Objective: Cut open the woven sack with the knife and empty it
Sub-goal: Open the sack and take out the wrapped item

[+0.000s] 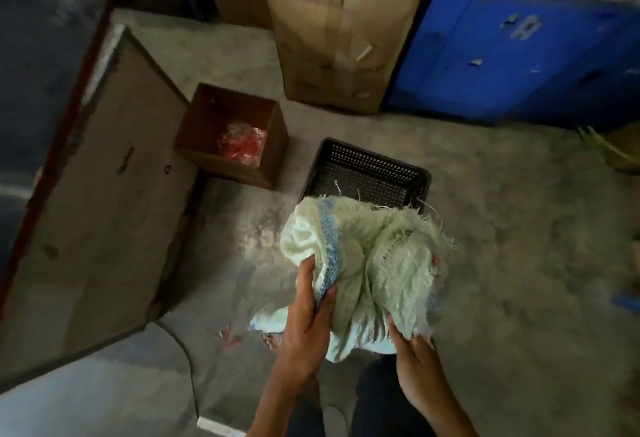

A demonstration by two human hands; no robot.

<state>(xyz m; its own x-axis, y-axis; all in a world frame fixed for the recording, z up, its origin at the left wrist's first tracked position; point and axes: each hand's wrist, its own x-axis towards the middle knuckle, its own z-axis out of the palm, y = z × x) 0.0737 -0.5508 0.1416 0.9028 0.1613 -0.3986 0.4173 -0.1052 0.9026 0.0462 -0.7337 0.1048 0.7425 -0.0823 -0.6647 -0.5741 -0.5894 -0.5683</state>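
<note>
1. Dark trousers (381, 402) at the very bottom of the shot, with both bare forearms reaching up out of there.
2. Left hand (304, 329): grip is clamped on the woven sack (367, 263), with thumb and fingers curled round a fold right by its blue stripe.
3. Right hand (414, 357): grip is also closed on the sack, holding the lower frayed edge. The fingertips disappear into the cloth, so I can't see exactly how they sit.
4. So the sack sits bunched up between the two grips, pale greenish-white and crumpled. It's held up off the concrete floor (502, 246), and loose threads stick out along its top edge.
5. Just left of the left grip, a few little red scraps (227, 336) lie on the floor.
6. Right beyond the grips sits a black perforated crate (367, 173) on the floor. The sack's frayed top overlaps its near rim from this angle.
7. Further out and left of the left grip there's a small open cardboard box (266, 166) holding red bits in clear wrap (242, 145).
8. Way off to the left is a big dark surface (104, 211), tilted in the wide-angle view.
9. Farthest from the grips: a tall cardboard box (336, 38) and, to its right, a scuffed blue cabinet (519, 55).
</note>
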